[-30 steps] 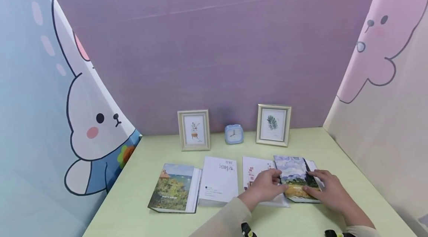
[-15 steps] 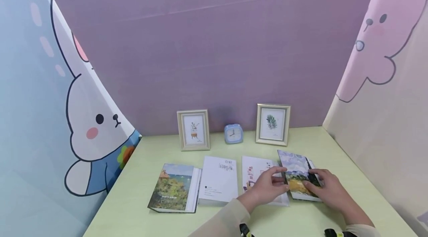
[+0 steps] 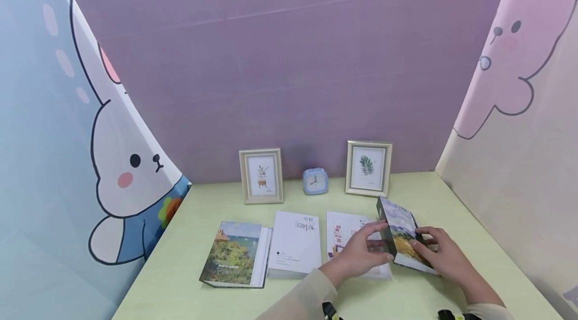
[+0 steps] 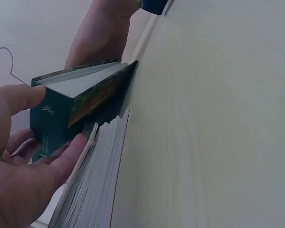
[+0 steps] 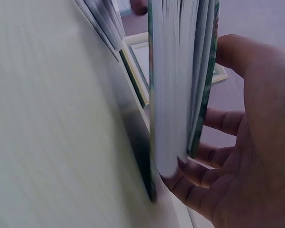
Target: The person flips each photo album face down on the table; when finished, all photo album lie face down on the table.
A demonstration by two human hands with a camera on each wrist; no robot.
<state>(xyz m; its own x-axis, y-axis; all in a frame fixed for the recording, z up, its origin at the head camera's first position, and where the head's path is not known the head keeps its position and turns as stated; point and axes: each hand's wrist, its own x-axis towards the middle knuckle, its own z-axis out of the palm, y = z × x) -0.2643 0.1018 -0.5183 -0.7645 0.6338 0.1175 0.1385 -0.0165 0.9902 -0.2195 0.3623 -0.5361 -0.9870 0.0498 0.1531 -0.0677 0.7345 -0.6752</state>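
Observation:
A photo album (image 3: 402, 234) with a painted landscape cover stands tilted at the right, its dark spine (image 4: 50, 114) raised towards the left hand. The right hand (image 3: 449, 255) grips its right side, thumb on the cover; in the right wrist view, fingers lie beneath the page block (image 5: 171, 85). The left hand (image 3: 361, 250) has its fingers extended at the spine, thumb and index finger apart, touching it in the left wrist view. Partly under the left hand lies a white album (image 3: 340, 227) with a printed picture. The left palm is hidden in the head view.
Left of the hands lie a white album with dark lettering (image 3: 295, 245) and a photo album with a seaside cover (image 3: 235, 255). Behind stand two picture frames (image 3: 262, 175) and a blue clock (image 3: 315, 181). The pale table (image 3: 167, 270) meets a purple back wall (image 3: 289, 69).
The landscape album, flat a second ago, has been tilted so that its left side rises and its spine shows. The left hand has stayed beside it; the right hand has barely moved.

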